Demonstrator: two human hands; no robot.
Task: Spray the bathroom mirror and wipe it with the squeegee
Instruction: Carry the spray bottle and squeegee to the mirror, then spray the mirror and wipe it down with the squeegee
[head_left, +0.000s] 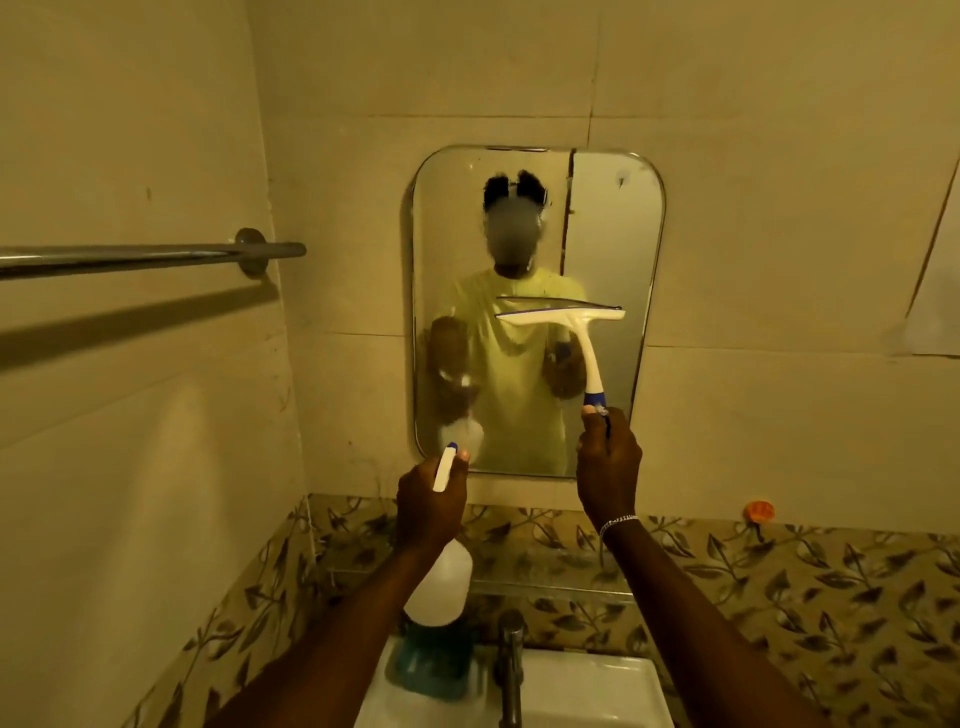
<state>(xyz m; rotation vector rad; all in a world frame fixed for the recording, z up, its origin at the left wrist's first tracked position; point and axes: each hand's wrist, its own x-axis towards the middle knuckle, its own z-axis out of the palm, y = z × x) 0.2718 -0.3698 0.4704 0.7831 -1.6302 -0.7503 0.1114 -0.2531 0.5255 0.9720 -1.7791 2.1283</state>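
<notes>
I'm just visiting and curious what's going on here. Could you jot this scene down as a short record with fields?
place: bathroom, mirror on tiled wall above a sink
left hand: grips spray bottle, nozzle toward the mirror
right hand: holds squeegee by its handle, blade level at mid-mirror
mirror state: hazy lower left
nearby: towel bar, tap

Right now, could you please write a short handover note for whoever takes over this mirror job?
Left hand: shut on the spray bottle, nozzle aimed at the mirror.
Right hand: shut on the squeegee handle, blade level at mid-height on the glass.
Done: the lower glass looks fogged with spray.
Left: wipe the lower half; how far the top has been wiped I cannot tell.
</notes>
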